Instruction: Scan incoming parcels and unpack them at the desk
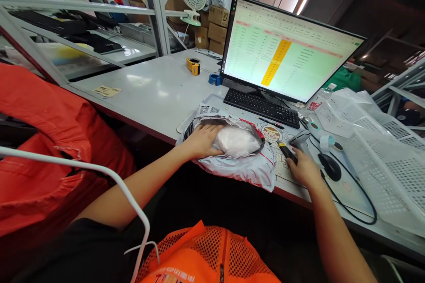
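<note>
A white plastic mailing bag point(239, 170) lies at the table's front edge with its mouth torn wide. Inside it shows a white, plastic-wrapped bundle point(236, 141); what the wrap holds is hidden. My left hand point(204, 141) reaches over the bag's left rim, fingers stretched out and resting against the bundle. To the right of the bag, my right hand point(303, 168) is closed around a black-and-yellow utility knife point(287, 153), its yellow end pointing away from me. Just beyond that hand sits a grey handheld device point(299, 138), probably a scanner.
Behind the bag stand a black keyboard point(262, 108) and a lit monitor point(285, 53). A mouse point(330, 166) with a looping cable and white perforated baskets point(388, 172) are at right. Tape rolls point(193, 66) lie farther back. Red fabric point(46, 141) hangs at left.
</note>
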`<state>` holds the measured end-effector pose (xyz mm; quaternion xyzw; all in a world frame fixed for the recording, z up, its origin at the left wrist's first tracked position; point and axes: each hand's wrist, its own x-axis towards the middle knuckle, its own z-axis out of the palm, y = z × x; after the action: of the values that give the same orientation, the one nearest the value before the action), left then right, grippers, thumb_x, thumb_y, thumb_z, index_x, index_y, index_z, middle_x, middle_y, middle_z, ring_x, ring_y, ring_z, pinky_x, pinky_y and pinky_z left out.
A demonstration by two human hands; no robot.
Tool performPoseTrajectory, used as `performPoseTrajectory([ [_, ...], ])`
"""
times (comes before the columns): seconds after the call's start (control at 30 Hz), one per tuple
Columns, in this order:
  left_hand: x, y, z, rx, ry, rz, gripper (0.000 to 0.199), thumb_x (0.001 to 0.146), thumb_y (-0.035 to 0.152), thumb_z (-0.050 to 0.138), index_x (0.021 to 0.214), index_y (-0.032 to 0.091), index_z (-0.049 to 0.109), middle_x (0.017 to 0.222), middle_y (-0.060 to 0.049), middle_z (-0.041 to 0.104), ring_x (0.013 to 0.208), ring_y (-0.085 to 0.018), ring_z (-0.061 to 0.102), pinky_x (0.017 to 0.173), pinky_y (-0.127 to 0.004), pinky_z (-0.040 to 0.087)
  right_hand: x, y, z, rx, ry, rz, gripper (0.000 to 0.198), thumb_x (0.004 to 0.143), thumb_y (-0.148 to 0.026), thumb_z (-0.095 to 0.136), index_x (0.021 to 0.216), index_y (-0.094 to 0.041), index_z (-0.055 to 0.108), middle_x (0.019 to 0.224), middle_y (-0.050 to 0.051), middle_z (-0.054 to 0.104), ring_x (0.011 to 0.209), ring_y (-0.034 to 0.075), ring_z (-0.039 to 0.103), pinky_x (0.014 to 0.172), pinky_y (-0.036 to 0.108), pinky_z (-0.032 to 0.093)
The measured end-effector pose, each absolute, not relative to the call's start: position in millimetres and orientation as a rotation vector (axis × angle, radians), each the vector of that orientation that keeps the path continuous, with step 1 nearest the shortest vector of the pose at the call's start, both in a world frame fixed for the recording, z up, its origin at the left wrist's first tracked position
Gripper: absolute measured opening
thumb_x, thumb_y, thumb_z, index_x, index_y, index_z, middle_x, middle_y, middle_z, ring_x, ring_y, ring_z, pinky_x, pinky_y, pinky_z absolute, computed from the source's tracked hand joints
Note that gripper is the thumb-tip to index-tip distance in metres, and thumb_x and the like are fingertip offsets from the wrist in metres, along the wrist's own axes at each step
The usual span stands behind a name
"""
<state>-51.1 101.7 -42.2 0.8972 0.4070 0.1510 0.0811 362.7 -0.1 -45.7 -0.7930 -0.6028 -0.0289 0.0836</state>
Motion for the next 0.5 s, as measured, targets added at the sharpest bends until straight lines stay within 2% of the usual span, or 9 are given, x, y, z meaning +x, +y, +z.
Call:
performPoseTrajectory([
  [0.07,-50.0,102.2,-42.2,2.698,1.201,0.471,0.087,0.087,0.055,0.076,0.156,0.014,0.044,0.151,-0.022,0.058,0.142,-0.04,0.053,0.118,-0.055,0.038,367.9,-10.3,-60.4,-2.381,-1.838,-0.113,0.06,0.1,-0.041,0.047,0.149,-0.007,0.059,0.133,0.026,0.067,0.121,0.042,0.065,0.103,0.054,0.052],
  [0.17,-49.6,100.6,-43.6,2.704,1.215,0.532,0.081,0.087,0.052,0.078,0.151,0.013,0.049,0.145,-0.021,0.063,0.135,-0.039,0.057,0.115,-0.053,0.039,363.2,-16.9,-56.8,-2.281,-1.754,-0.159,0.057,0.101,-0.039,0.041,0.141,-0.007,0.065,0.125,0.026,0.07,0.115,0.04,0.068,0.099,0.054,0.054],
  [0.27,-49.1,95.5,-46.6,2.688,1.246,0.573,0.086,0.087,0.052,0.079,0.155,0.012,0.044,0.146,-0.023,0.062,0.134,-0.038,0.057,0.115,-0.052,0.038,344.6,-19.7,-17.0,-2.073,-1.606,-0.046,0.055,0.103,-0.044,0.038,0.139,-0.014,0.067,0.097,0.016,0.077,0.081,0.031,0.073,0.08,0.046,0.058],
  [0.33,-48.0,91.7,-49.1,2.681,1.26,0.598,0.096,0.087,0.052,0.079,0.16,0.009,0.035,0.149,-0.024,0.058,0.136,-0.038,0.056,0.116,-0.052,0.036,318.8,-20.8,21.5,-1.889,-1.658,0.072,0.055,0.104,-0.05,0.042,0.145,-0.02,0.064,0.08,0.008,0.074,0.06,0.024,0.066,0.065,0.038,0.055],
  [0.43,-45.6,87.4,-52.7,2.679,1.31,0.628,0.105,0.086,0.051,0.079,0.164,0.008,0.025,0.154,-0.025,0.054,0.139,-0.039,0.053,0.117,-0.051,0.036,260.5,-14.1,71.0,-1.652,-2.017,0.189,0.047,0.105,-0.046,0.049,0.142,-0.025,0.068,0.077,0.004,0.074,0.054,0.017,0.059,0.058,0.03,0.049],
  [0.5,-44.2,85.8,-54.5,2.679,1.343,0.633,0.106,0.085,0.051,0.08,0.164,0.008,0.024,0.157,-0.025,0.052,0.141,-0.04,0.051,0.117,-0.052,0.035,219.6,-1.6,86.1,-1.583,-2.273,0.18,0.041,0.105,-0.039,0.049,0.136,-0.025,0.073,0.083,0.006,0.077,0.059,0.017,0.062,0.061,0.029,0.046],
])
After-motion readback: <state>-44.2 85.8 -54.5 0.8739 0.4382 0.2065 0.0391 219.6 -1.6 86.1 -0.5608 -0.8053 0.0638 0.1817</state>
